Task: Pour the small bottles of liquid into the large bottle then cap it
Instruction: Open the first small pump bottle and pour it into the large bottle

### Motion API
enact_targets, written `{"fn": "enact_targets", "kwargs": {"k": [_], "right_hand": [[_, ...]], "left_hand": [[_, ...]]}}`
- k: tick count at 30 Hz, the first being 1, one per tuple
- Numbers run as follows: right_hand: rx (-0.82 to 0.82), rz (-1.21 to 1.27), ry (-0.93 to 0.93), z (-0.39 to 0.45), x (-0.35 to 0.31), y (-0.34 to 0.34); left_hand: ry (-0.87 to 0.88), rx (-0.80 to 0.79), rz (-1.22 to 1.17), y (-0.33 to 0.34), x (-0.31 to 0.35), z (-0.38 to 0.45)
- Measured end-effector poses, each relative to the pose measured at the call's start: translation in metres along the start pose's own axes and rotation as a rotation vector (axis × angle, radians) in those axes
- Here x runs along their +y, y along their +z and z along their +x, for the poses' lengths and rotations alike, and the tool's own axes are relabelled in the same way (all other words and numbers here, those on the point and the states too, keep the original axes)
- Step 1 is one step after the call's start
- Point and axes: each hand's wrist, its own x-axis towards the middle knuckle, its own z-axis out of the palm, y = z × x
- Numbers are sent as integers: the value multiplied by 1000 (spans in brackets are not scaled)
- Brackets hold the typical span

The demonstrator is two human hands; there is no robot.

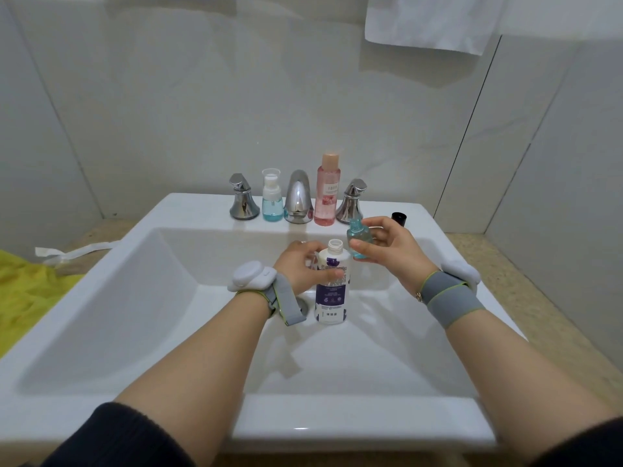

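Observation:
A large white bottle [332, 291] with a purple label stands upright in the white sink basin [141, 298], its neck uncapped. My left hand [303, 264] grips its upper body. My right hand [387, 251] holds a small clear blue bottle [358, 235] just right of the large bottle's mouth, roughly upright and tilted slightly, with no cap on it. A black cap [399, 218] sits on the sink ledge behind my right hand. On the back ledge stand a blue pump bottle [271, 200] and a tall pink bottle [327, 193].
A chrome spout [298, 197] and two chrome tap handles [243, 202] [351, 200] line the back ledge. A white towel [435, 21] hangs at the upper right. Yellow cloth [30, 291] lies on the counter at the left.

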Motion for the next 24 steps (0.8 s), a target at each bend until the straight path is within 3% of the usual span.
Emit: {"fn": "enact_targets", "kwargs": {"k": [12,18,21,24], "right_hand": [[-53,-23,-17,-2,-3,-1],[-44,-16,-9,-3,-3,-1],[-19,4,-13,-3,-3,-1],[2,8,-11,-3,-5,-1]], "left_hand": [[-5,30,-41,2,-4,3],[-76,-69,-93,-1,-6,4],[-207,-47,-307,-18,-4,8],[-315,143,-547,-36,-5,12]]}}
